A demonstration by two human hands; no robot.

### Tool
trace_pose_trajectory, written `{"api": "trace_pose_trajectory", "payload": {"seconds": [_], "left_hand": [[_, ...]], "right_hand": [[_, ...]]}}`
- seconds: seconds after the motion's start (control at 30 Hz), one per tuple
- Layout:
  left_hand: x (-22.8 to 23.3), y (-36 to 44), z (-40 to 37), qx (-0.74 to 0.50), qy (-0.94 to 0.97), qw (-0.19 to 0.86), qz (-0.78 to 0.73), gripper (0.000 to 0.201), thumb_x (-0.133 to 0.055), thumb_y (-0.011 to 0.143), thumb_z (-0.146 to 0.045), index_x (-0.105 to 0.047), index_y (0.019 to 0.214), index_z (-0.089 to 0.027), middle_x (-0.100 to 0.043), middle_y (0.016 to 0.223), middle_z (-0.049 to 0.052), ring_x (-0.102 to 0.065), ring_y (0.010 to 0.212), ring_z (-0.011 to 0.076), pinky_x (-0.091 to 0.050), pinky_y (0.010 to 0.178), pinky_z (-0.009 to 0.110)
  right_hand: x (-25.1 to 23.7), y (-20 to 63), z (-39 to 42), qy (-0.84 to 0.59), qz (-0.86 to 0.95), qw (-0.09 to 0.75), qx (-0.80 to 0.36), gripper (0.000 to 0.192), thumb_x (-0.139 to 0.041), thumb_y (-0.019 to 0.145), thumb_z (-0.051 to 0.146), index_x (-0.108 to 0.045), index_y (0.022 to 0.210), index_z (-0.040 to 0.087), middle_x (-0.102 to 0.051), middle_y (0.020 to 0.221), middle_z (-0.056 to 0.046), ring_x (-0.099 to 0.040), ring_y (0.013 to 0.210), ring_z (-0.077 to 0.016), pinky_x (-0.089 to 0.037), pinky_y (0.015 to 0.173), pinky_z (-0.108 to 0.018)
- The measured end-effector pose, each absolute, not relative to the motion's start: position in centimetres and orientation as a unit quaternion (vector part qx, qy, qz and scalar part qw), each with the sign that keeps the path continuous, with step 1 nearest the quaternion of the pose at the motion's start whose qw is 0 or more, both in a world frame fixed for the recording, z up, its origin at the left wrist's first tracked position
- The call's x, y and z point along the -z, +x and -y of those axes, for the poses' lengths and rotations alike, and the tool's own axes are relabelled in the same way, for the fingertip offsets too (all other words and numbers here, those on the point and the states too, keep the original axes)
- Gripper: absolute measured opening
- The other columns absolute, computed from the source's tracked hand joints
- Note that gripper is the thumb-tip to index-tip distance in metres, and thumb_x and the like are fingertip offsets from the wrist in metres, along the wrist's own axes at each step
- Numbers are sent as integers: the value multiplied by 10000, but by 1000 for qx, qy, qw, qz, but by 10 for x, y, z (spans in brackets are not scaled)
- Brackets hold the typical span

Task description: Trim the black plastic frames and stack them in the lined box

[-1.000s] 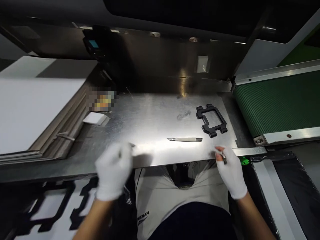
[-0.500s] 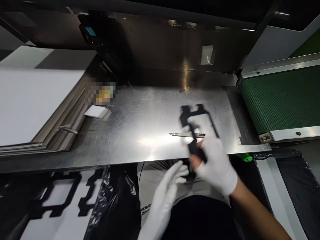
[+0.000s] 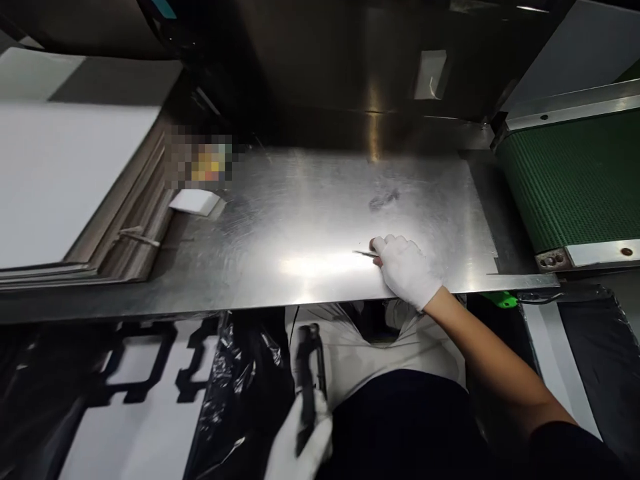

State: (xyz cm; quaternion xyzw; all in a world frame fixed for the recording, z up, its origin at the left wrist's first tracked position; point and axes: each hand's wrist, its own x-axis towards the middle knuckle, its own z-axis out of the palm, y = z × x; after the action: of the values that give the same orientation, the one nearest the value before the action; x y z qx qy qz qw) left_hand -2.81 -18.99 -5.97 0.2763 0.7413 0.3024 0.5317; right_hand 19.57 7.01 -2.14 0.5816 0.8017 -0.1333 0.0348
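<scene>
At the far left edge of the bench a stack of white sheets lies flat with its layered edges showing, and a small white pad rests just beside its near corner, out of the bright working middle. Below the bench's front edge on the left, a white sheet with black frame cut-outs sits next to a crumpled black plastic bag.

Lower, near the person's lap, the left hand has its grip closed around a black plastic frame part, holding it upright and below the bench's front edge; that seems to keep the part off the metal surface, close to the body.

Farther right, the right hand rests on the bench near the middle of its front edge, gloved fingers curled down over a slim blade knife. Only the pointed tip shows at the fingertips, so the grip appears pinched on the handle, low and flat as for lifting it off the steel.

At the right edge stands a green conveyor belt, well apart from both hands.
</scene>
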Motion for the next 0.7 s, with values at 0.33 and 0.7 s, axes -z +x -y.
{"api": "trace_pose_trajectory", "payload": {"seconds": [0.33,0.7], "left_hand": [[80,17,178,-224,393,549,-703,158,-639,885,-393,-621,919,-240,-675,865,28,-649,835,250,-560,802,384],[77,28,172,-182,447,602,-636,69,-575,836,-258,-600,899,-246,-698,803,3,-647,750,221,-520,720,344]], "right_hand": [[-20,248,27,459,-747,-16,482,315,-379,1170,413,-657,1220,274,-741,981,-19,-697,827,-204,-545,737,-316],[65,202,133,483,-706,72,513,299,-379,1176,384,-607,1089,211,-768,958,-47,-711,814,-206,-419,720,-306]]}}
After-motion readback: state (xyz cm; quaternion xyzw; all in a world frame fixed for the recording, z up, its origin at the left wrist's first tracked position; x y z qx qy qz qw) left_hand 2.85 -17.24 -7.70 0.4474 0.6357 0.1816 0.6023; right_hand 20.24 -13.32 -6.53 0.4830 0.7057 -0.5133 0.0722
